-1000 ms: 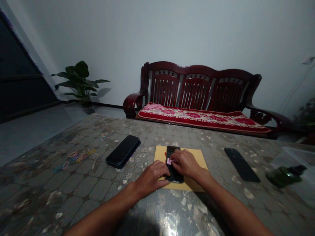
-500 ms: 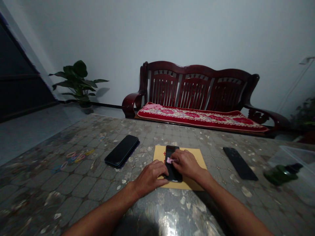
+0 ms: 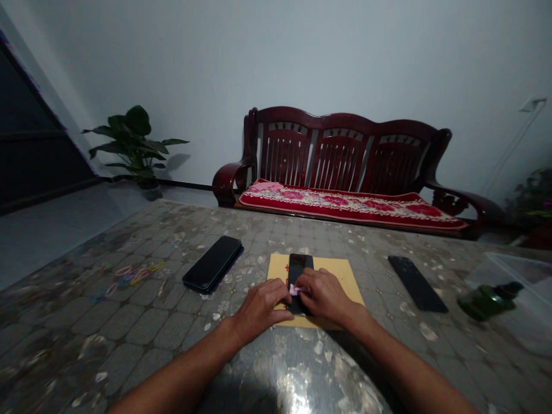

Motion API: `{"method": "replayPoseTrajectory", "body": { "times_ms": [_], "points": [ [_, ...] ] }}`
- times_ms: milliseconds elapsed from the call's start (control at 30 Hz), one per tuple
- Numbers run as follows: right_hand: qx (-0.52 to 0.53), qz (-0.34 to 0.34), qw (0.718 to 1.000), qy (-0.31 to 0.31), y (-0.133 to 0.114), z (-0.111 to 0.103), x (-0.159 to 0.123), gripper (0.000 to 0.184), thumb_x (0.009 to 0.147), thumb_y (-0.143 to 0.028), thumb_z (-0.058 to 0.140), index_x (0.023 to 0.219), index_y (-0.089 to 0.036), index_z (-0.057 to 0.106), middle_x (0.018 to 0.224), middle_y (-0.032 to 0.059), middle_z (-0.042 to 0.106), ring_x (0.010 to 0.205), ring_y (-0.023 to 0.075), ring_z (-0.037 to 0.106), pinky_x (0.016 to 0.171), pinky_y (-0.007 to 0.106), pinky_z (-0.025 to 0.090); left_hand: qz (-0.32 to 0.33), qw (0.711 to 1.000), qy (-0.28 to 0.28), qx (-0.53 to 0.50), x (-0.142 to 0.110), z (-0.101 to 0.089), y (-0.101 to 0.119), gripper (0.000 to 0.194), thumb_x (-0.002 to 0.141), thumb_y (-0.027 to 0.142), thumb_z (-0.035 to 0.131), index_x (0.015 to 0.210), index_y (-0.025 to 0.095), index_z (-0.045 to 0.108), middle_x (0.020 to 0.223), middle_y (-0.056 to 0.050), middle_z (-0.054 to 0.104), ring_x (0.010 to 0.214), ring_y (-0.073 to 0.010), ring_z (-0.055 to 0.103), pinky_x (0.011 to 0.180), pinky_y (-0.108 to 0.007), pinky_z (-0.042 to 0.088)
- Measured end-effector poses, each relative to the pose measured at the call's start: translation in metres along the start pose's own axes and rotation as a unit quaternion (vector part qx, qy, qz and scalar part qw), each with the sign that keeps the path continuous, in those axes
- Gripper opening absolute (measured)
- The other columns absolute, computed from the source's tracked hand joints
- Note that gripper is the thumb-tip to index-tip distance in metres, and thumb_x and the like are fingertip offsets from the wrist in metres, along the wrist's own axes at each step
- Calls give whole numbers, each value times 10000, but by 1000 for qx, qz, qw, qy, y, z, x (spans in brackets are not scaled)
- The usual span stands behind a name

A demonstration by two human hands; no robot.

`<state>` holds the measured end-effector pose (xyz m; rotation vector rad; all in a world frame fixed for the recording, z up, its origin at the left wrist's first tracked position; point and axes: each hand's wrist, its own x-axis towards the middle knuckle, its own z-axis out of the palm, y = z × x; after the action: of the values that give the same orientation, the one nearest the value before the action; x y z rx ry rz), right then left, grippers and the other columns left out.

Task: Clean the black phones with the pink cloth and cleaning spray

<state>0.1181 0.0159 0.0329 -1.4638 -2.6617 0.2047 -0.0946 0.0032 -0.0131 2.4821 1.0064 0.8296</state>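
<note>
A black smartphone (image 3: pixel 299 264) lies on a yellow sheet (image 3: pixel 340 276) with red marks, in the middle of the table. My left hand (image 3: pixel 267 300) rests at the phone's left edge, fingers bent against it and thumb near its lower corner, holding it in place. Pinched in my right hand (image 3: pixel 323 294) is a small pink cloth (image 3: pixel 294 290), pressed on the phone's screen. The fingers cover part of the cloth and the phone's right side.
To the left are stacked phones (image 3: pixel 213 263) and several coloured rubber bands (image 3: pixel 133 276). On the right lie another black phone (image 3: pixel 416 284), a green bottle (image 3: pixel 485 303) and a clear plastic box (image 3: pixel 532 322). Beyond the table stands a red wooden bench (image 3: pixel 340 121).
My right hand has slid the pink cloth down the phone's screen, toward me. My left hand stays at the phone's left edge. The view has shifted slightly.
</note>
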Motion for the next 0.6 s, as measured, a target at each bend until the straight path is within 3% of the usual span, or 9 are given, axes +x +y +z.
{"method": "replayPoseTrajectory", "body": {
  "times_ms": [200, 500, 600],
  "points": [
    [-12, 64, 997, 28, -3, -2, 9, 186, 967, -244, 522, 1002, -201, 700, 1021, 70, 693, 907, 203, 604, 767, 311, 342, -13, 1000, -8, -1, -1, -2, -1, 220, 782, 184, 819, 840, 202, 607, 868, 13, 640, 851, -176, 620, 751, -265, 447],
    [30, -26, 999, 7, -11, 3, -17, 110, 863, -198, 587, 916, -212, 683, 904, 21, 653, 786, 169, 562, 712, 301, 313, -74, 997, -9, -34, 0, -3, 2, 314, 800, 200, 786, 1055, 220, 604, 1013, -16, 695, 961, -204, 659, 821, -300, 501],
    [28, -18, 999, 10, -11, 4, -20, 110, 867, -196, 587, 911, -208, 686, 890, 22, 649, 775, 165, 552, 710, 302, 307, -61, 998, -25, -22, 0, -3, 1, 410, 793, 204, 806, 1154, 225, 612, 1076, -35, 698, 1023, -221, 655, 870, -318, 502]
  ]
}}
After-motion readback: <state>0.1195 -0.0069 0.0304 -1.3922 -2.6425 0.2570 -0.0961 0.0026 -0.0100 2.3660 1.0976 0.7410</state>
